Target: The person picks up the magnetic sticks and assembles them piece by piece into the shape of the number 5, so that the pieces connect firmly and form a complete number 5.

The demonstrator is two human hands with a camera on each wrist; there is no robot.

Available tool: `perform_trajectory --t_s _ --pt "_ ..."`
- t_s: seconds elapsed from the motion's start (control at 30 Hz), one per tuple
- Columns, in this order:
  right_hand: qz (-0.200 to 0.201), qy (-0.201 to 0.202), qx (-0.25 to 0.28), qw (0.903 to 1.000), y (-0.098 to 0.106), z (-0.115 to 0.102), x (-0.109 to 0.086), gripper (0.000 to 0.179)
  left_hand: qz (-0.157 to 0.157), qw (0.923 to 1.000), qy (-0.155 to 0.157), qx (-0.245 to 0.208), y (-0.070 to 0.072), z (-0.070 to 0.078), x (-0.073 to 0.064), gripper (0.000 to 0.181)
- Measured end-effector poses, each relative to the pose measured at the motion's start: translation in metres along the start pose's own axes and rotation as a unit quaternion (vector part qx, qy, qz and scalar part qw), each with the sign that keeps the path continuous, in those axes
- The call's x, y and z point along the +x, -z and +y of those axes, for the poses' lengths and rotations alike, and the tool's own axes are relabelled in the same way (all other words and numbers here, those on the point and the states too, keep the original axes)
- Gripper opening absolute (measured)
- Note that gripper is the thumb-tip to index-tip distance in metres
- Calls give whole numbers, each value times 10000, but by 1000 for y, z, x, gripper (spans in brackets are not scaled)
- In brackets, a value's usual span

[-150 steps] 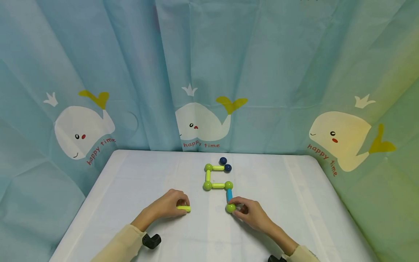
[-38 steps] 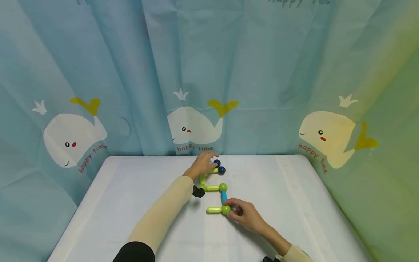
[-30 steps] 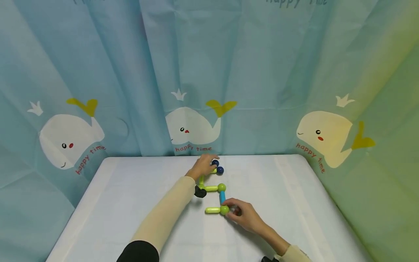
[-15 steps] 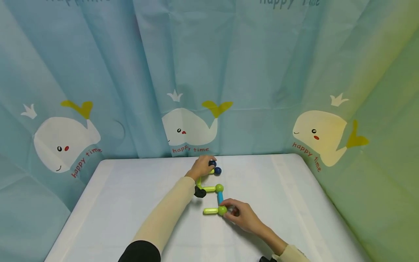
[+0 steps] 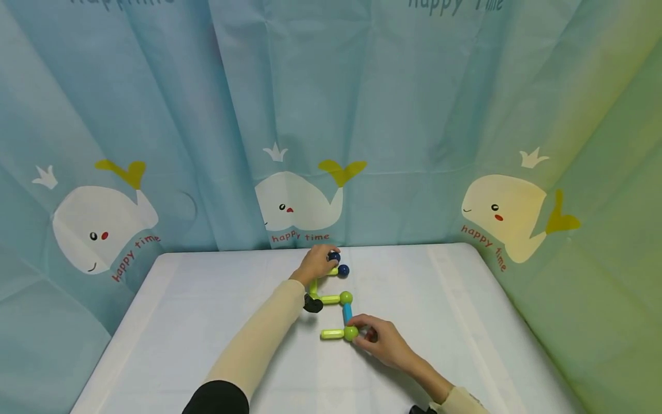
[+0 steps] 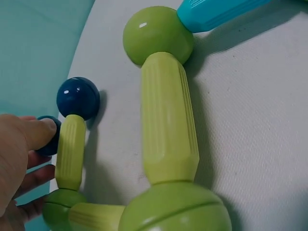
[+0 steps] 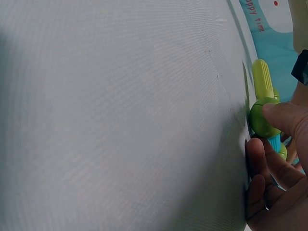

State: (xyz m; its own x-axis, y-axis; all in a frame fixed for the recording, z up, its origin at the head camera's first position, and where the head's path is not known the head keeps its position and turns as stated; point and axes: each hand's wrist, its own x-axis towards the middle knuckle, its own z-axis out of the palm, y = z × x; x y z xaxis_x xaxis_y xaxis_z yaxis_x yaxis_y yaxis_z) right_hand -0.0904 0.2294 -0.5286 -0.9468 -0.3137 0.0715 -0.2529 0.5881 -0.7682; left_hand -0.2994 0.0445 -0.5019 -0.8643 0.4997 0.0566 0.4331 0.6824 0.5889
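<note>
At the far side of the table my left hand [image 5: 313, 264] pinches a loose navy ball [image 6: 49, 146] between thumb and fingers. Right beside it, a second navy ball [image 6: 78, 98] caps a lime rod [image 6: 71, 151] of a magnetic ball-and-rod chain. From there the chain runs through green balls and lime rods to a green ball [image 5: 346, 297] and a blue rod [image 5: 347, 314]; my left wrist partly covers it in the head view. My right hand [image 5: 385, 342] holds the chain's nearest green ball [image 7: 261, 118] with thumb and fingers. A lime rod [image 5: 331, 334] sticks out leftward from that ball.
The chain lies on a white-covered table [image 5: 207, 345]. Behind the table's far edge hangs a light blue curtain [image 5: 414, 144] printed with whales. Black wrist devices [image 5: 313, 303] sit on both wrists.
My left hand attached the lime rod to the near green ball, then reached to the far side and took hold of the loose navy ball. My right hand keeps its hold; the head view shifted slightly.
</note>
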Motion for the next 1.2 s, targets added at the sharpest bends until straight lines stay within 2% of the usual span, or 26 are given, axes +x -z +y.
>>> perform_trajectory --t_s 0.2,0.33,0.5,0.6,0.7,0.93,1.2 --pt "29 103 -91 9999 -1 1 1 30 132 9992 -361 -105 16 0 -9 33" --pt "18 193 -76 9998 -2 1 2 30 342 9969 -707 -86 31 -2 -21 30" --pt "23 209 -135 9997 -1 0 2 31 689 9904 -1200 23 49 -5 -48 30" --pt "44 199 -167 9997 0 0 2 32 760 9876 -1374 89 58 -8 -68 30" --pt "51 162 -176 9997 1 -1 2 32 682 9871 -1441 129 63 -12 -89 30" --pt "55 165 -166 9997 1 -1 3 32 433 9865 -1575 94 60 -27 -132 29" --pt "135 200 -217 9995 -2 2 2 32 28 9865 -1629 170 34 -37 -163 32"
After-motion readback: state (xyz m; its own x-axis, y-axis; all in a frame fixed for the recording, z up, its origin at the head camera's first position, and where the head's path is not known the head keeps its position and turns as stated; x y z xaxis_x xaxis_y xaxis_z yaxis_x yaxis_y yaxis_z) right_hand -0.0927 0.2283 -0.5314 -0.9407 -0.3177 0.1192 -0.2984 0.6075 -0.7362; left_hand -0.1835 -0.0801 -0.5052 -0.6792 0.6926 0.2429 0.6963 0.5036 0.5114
